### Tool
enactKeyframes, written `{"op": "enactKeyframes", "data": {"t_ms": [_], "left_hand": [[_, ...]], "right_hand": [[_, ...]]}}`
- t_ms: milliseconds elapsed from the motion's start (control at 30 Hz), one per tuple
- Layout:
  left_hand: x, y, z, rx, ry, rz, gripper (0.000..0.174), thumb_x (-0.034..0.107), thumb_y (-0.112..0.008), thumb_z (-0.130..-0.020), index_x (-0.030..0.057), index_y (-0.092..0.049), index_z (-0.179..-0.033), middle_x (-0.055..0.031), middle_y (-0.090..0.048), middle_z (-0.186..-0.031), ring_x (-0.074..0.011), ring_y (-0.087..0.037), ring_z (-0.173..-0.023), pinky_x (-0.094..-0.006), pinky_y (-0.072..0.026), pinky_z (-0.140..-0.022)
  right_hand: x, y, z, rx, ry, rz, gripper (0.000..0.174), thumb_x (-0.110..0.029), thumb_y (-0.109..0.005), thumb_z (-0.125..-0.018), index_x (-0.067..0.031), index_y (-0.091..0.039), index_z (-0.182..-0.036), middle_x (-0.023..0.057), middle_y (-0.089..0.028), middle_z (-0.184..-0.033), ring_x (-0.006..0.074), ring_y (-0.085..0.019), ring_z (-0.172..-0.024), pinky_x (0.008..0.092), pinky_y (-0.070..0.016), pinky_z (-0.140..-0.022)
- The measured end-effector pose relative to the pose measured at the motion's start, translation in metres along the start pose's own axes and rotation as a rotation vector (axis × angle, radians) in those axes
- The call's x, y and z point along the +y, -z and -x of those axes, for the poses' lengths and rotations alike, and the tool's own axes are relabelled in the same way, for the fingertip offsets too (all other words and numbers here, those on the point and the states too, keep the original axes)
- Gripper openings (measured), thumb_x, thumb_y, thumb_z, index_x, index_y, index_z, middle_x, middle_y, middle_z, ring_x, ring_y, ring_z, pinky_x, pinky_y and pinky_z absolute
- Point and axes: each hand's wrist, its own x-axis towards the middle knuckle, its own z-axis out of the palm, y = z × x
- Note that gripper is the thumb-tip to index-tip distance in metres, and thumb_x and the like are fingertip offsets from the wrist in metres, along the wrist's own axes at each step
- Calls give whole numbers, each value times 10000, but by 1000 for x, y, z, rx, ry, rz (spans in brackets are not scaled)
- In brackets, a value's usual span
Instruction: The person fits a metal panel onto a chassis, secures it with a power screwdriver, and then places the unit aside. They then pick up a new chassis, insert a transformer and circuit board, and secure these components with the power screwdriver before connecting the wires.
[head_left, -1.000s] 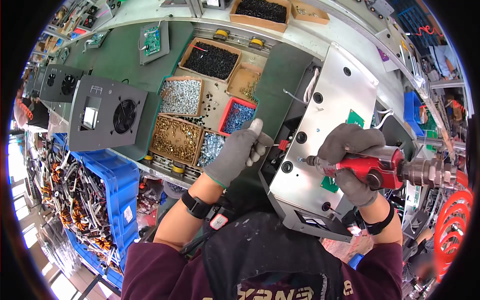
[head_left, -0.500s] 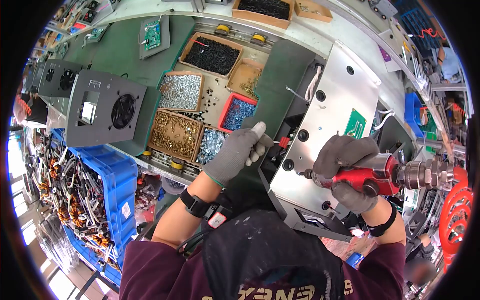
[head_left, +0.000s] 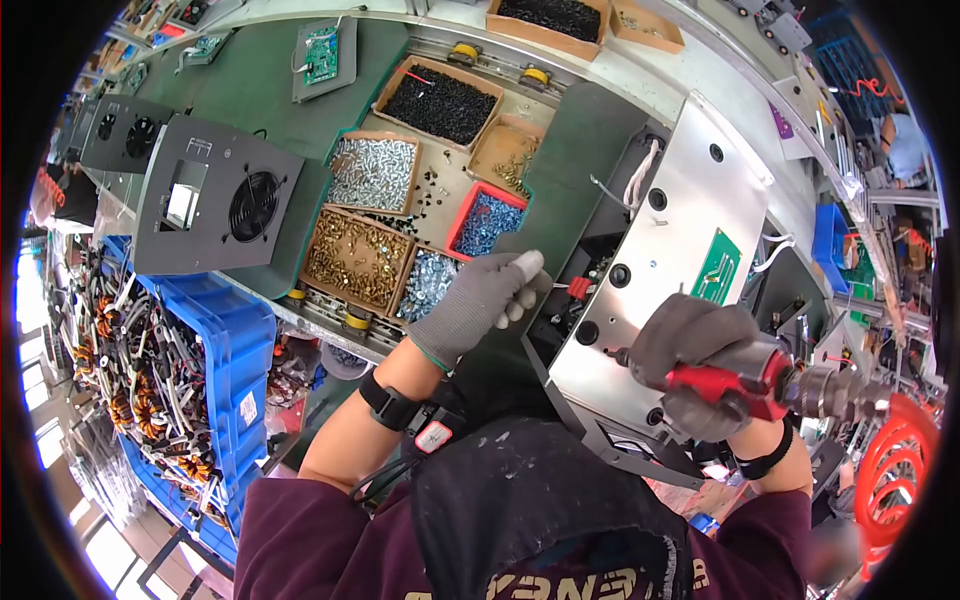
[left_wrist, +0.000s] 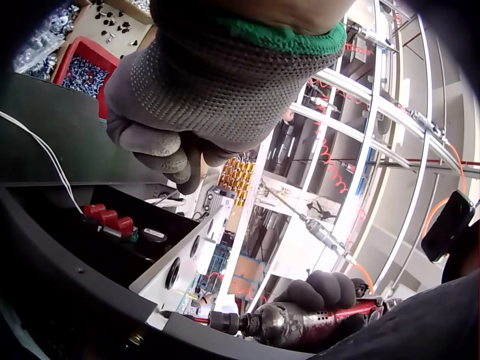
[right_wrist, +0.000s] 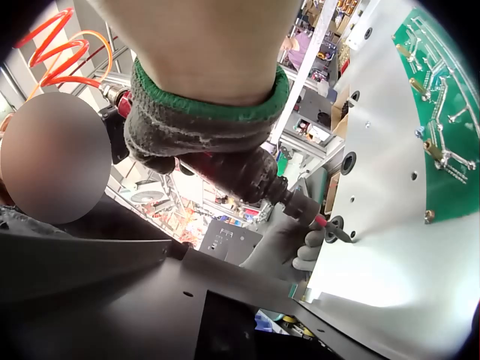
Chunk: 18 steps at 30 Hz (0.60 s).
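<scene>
Red pneumatic screwdriver: lower right of the head view, wrapped by the grey-gloved right hand, grip closed firmly round the barrel. The long axis is laid almost level across the frame. The bit is pointed left at the lower part of the tilted silver sheet-metal panel, probably to meet it square. The grey-gloved left hand is held by the panel's left edge, beside the black chassis, fingers curled, contents hidden. Open boxes of screws are kept on the green desk, upper left, judged within reach.
</scene>
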Motion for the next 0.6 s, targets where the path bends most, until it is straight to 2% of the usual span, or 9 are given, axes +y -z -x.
{"op": "enactKeyframes", "data": {"t_ms": [100, 233, 300, 333, 367, 400, 433, 500, 600], "left_hand": [[5, -8, -1, -47, -36, -72, 345, 296, -477, -974, -8, -626, -1044, 11, -567, -781, -49, -506, -653, -196, -423, -569], [13, -17, -2, -120, -76, -51, 294, 221, -485, -962, -15, -593, -1100, -13, -581, -873, -61, -542, -726, -203, -461, -634], [10, -18, -7, -179, -160, 36, 276, 135, -458, -953, -47, -556, -1135, -80, -591, -973, -117, -595, -826, -244, -510, -730], [9, -19, -9, -185, -161, 32, 276, 135, -458, -953, -47, -556, -1135, -80, -591, -973, -117, -595, -826, -244, -510, -730], [7, -20, -11, -186, -149, 133, 277, 97, -441, -944, -63, -537, -1150, -115, -587, -1013, -153, -608, -867, -272, -522, -775], [6, -20, -13, -186, -136, 234, 282, 58, -424, -936, -78, -518, -1164, -150, -583, -1052, -189, -621, -909, -300, -534, -819], [8, -21, -12, -192, -136, 230, 282, 58, -424, -936, -78, -518, -1164, -150, -583, -1052, -189, -621, -909, -300, -534, -819], [13, -23, -9, -161, -102, 300, 289, 24, -396, -928, -94, -503, -1169, -185, -575, -1077, -227, -622, -947, -326, -537, -852], [16, -27, -9, -134, -109, 253, 285, 54, -417, -937, -76, -517, -1170, -158, -591, -1053, -198, -623, -915, -302, -537, -825]], "right_hand": [[-9, 8, -3, 46, -22, -26, 367, -44, -694, -769, -66, -464, -1054, 91, -560, -789, 211, -576, -733, 339, -504, -628], [-22, 17, -10, 118, 41, 31, 312, -154, -692, -824, -79, -433, -980, 82, -545, -744, 184, -544, -671, 341, -508, -596], [-27, 24, -7, 233, 73, 108, 353, -210, -718, -826, -79, -430, -984, 79, -542, -729, 184, -542, -663, 333, -499, -583], [-31, 30, -6, 250, 71, 182, 398, -256, -746, -810, -88, -430, -984, 70, -541, -742, 187, -540, -665, 331, -492, -578], [-34, 32, -4, 255, 72, 187, 398, -256, -746, -810, -88, -430, -984, 70, -541, -742, 187, -540, -665, 331, -492, -578], [-37, 33, -2, 340, 69, 194, 410, -266, -757, -798, -94, -434, -983, 65, -538, -747, 188, -537, -663, 330, -490, -582], [-39, 35, 0, 425, 67, 201, 422, -276, -769, -786, -100, -439, -982, 59, -535, -753, 188, -533, -660, 330, -488, -586], [-40, 47, 10, 462, 76, 253, 417, -263, -776, -774, -108, -453, -989, 55, -529, -773, 190, -529, -661, 335, -486, -594], [-40, 58, 19, 466, 104, 203, 404, -196, -749, -767, -90, -474, -1042, 67, -533, -816, 193, -530, -688, 346, -484, -610]]}}
